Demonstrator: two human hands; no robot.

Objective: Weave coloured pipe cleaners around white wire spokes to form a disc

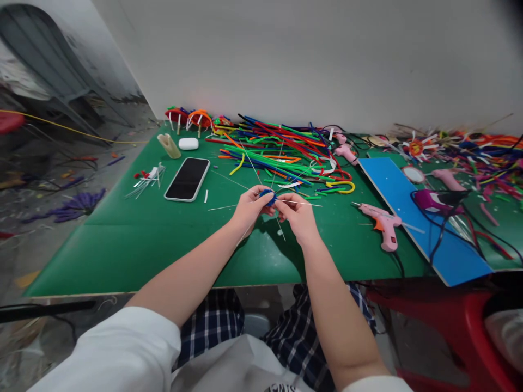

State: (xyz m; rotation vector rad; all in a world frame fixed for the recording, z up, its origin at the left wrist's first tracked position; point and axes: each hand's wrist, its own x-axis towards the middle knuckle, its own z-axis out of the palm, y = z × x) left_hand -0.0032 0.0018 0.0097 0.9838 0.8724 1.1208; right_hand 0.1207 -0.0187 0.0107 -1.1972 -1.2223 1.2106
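Note:
Between my two hands, above the green table [183, 234], is a small blue fuzzy piece [267, 198] with several thin pale wires fanning out from it in different directions. My left hand [252, 208] pinches the blue piece from the left, thumb on top. On the other side, the fingers of my right hand [297, 215] are closed at its right edge, by a wire [306, 203] that points right. What lies under the fingertips is partly hidden. Beyond the hands spreads a pile of coloured pipe cleaners [278, 142].
Left of my hands lie a phone [188, 179], a white earbud case [188, 144] and a bundle of thin wires [146, 182]. To the right are a pink glue gun [382, 222] with a cord and a blue board [408, 204] carrying a purple tool [437, 201]. A wall [286, 60] stands behind.

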